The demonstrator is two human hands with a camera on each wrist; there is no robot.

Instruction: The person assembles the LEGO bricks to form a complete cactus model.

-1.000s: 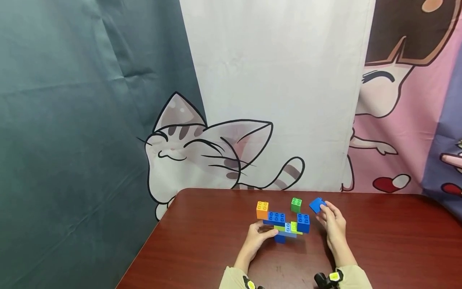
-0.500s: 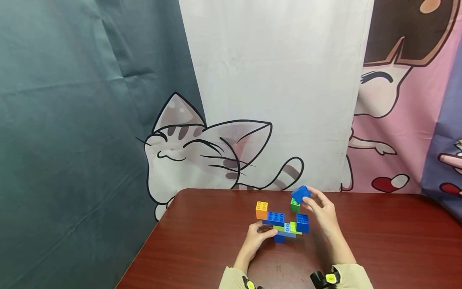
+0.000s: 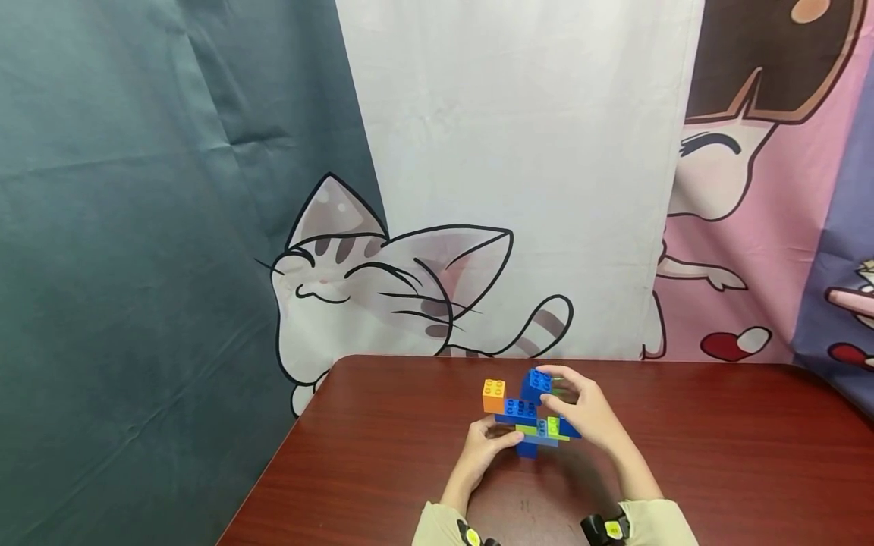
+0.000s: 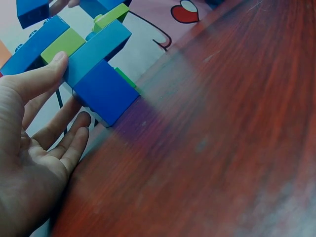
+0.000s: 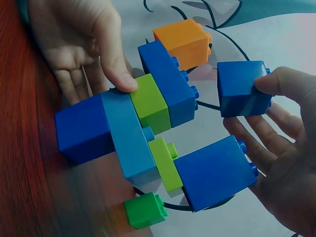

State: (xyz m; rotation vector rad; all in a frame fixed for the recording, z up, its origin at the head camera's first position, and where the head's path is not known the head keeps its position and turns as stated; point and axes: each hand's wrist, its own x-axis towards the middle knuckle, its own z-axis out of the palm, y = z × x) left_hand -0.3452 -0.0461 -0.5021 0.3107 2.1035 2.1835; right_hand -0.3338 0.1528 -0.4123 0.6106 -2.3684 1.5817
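Note:
My left hand (image 3: 478,456) grips a built stack of toy building bricks, its thumb against a lime green brick (image 5: 150,104). Below that lie a light blue brick (image 5: 129,138) and, at the base, a dark blue brick (image 5: 84,127). On top sit a long blue brick (image 5: 170,84) carrying an orange brick (image 3: 494,396) at its far left end, and another blue brick (image 5: 215,173) on a thin lime piece (image 5: 165,165). Between thumb and fingers, my right hand (image 3: 589,413) pinches a loose blue brick (image 5: 238,89) just above the long blue brick, a gap between them.
A separate green brick (image 5: 143,211) stands on the reddish-brown table (image 3: 382,440) behind the stack, mostly hidden by the right hand in the head view. A cloth backdrop (image 3: 437,152) with cartoon figures hangs beyond the table's far edge.
My right hand has carried the loose blue brick leftward from the right side, past the green brick, to above the long blue brick. The left hand and stack have stayed in place.

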